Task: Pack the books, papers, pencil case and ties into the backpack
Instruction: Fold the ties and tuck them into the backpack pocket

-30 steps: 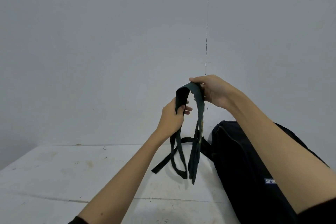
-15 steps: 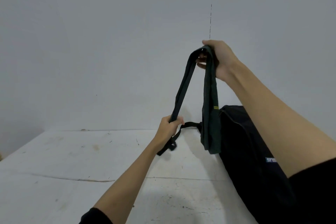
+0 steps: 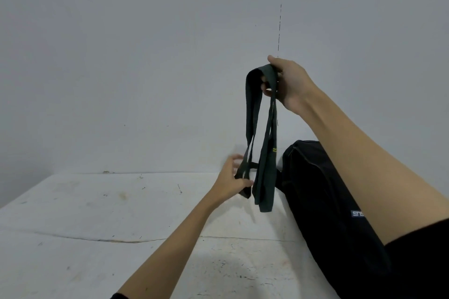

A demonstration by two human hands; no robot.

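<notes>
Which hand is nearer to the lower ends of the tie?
Left. The left hand touches the tie at its hanging lower ends, just above the table. The right hand grips the fold at the top, far above those ends.
</notes>
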